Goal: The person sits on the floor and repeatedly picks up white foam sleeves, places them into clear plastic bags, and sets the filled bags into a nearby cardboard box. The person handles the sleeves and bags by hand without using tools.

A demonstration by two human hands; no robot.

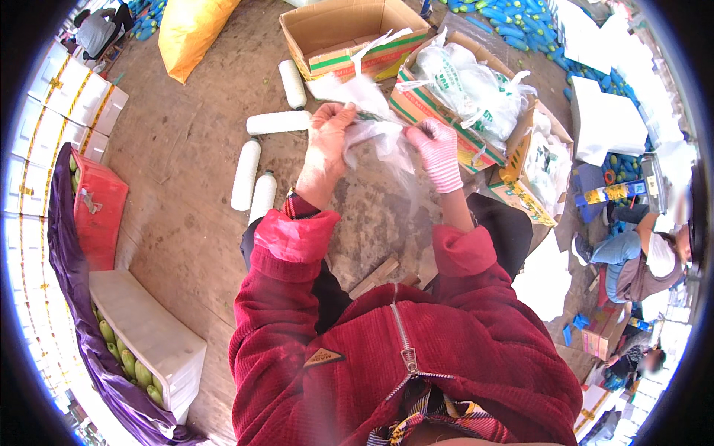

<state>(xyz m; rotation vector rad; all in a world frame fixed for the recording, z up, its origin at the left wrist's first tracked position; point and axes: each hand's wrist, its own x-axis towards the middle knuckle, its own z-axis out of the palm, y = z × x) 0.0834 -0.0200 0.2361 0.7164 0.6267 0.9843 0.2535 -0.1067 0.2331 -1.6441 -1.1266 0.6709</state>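
Note:
My bare left hand (pixel 325 148) pinches a thin, translucent plastic bag (pixel 385 139) between thumb and fingers. On its other side, my right hand (pixel 438 153), in a pink-and-white striped glove, grips the bag's edge. The film hangs loosely between both hands, and part of it extends up toward an open cardboard box (pixel 357 56). Beside my left hand, white ribbed bottles lie on the floor: one bottle (pixel 293 83) near the box, another bottle (pixel 276 121) sideways, and two more, a bottle (pixel 246 174) and a bottle (pixel 263 195), near my left knee.
Right of my hands, a carton (pixel 424 106) holds filled plastic bags (pixel 463 78); another carton (pixel 519 192) holds white plastic. A yellow sack (pixel 192 39) stands ahead. Left are a red crate (pixel 100 206) and a white foam box (pixel 150 323) with green vegetables. Blue-wrapped vegetables (pixel 507 22) and seated people (pixel 636 256) are farther off.

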